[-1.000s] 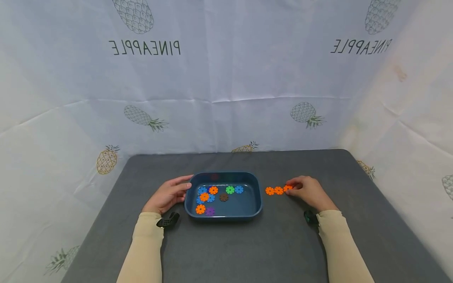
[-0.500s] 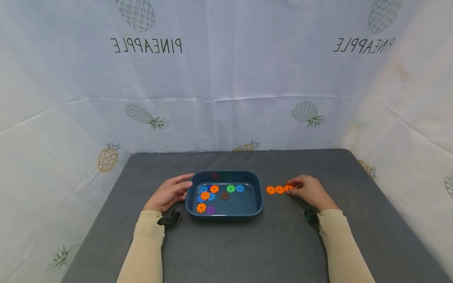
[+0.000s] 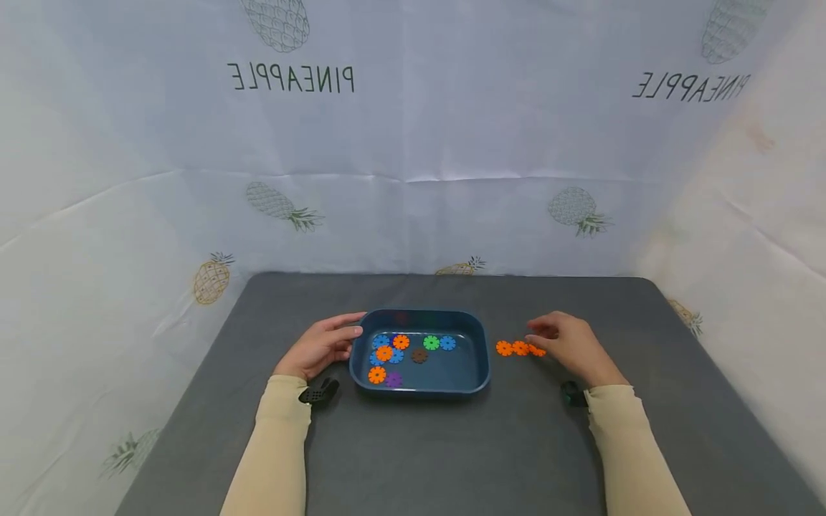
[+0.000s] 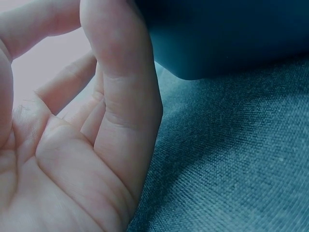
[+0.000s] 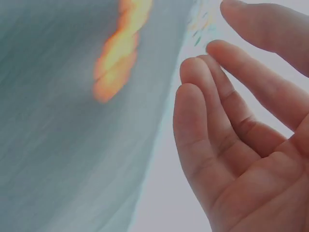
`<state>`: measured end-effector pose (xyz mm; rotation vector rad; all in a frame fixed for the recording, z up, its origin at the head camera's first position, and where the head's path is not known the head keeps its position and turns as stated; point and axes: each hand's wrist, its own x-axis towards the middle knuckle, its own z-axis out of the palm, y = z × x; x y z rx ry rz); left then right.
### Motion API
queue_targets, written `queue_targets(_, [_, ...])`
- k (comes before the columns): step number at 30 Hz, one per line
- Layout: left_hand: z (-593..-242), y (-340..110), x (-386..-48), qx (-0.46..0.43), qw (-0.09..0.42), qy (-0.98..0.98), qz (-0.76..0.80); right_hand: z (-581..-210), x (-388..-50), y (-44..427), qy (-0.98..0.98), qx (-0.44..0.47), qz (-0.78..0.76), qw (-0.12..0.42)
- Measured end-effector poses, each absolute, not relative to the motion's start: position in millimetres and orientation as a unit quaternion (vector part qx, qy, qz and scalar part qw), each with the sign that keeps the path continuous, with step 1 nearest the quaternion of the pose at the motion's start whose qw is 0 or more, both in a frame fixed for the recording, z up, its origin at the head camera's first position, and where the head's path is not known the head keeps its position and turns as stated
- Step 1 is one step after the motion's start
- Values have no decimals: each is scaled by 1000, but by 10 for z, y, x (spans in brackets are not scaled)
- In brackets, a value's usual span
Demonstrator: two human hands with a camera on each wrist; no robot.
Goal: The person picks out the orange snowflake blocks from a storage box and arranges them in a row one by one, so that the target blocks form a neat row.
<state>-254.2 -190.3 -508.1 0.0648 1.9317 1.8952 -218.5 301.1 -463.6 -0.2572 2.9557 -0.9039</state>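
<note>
A dark blue tray (image 3: pixel 454 373) holds several flower-shaped discs: orange, blue, green, brown and purple. At its left end my left hand (image 3: pixel 319 347) holds the rim, thumb on top and other fingers against the outside. The left wrist view shows those curved fingers (image 4: pixel 128 92) beside the tray wall (image 4: pixel 217 43). Right of the tray, three orange discs (image 3: pixel 520 348) lie in a row, touching or linked. My right hand (image 3: pixel 574 347) hovers at the row's right end. Its fingers (image 5: pixel 190 116) are loosely bent and hold nothing, apart from the blurred orange row (image 5: pixel 116 63).
The dark grey tabletop (image 3: pixel 452 459) extends around the tray and the row. Behind it and at both sides hangs a white cloth (image 3: pixel 361 236) printed with pineapples. Each wrist wears a black device, the left one (image 3: pixel 319 392) near the tray.
My right hand has let go of the rightmost orange disc and lifted slightly off it. The head view has shifted a little; my left hand stays at the tray.
</note>
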Motion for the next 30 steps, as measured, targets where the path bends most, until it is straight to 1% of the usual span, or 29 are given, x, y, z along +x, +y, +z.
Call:
queue_targets(5, [-5098, -1908, -2542, 18, 208, 701, 682, -4377, -2325, 2558, 949, -152, -276, 24])
queue_targets(9, [-5102, -1923, -2541, 19, 204, 705, 678, -4186, -2469, 2083, 943, -218, -247, 53])
queue_targets(12, [-5096, -1923, -2531, 20, 204, 705, 679, -4121, -2526, 1696, 933, -273, -218, 84])
queue_targets(16, [-5091, -1913, -2515, 23, 206, 702, 682, -4167, -2568, 1250, 915, -334, -190, 123])
queue_targets(20, [-5096, -1898, -2512, 30, 207, 699, 684, -4298, -2632, 962, 908, -362, -154, 142])
queue_targets(24, [-5095, -1878, -2515, 37, 207, 700, 682, -4398, -2660, 795, 915, -364, -108, 139])
queue_targets(30, [-5084, -1891, -2514, 43, 205, 698, 685, -4483, -2651, 668, 925, -355, -56, 123])
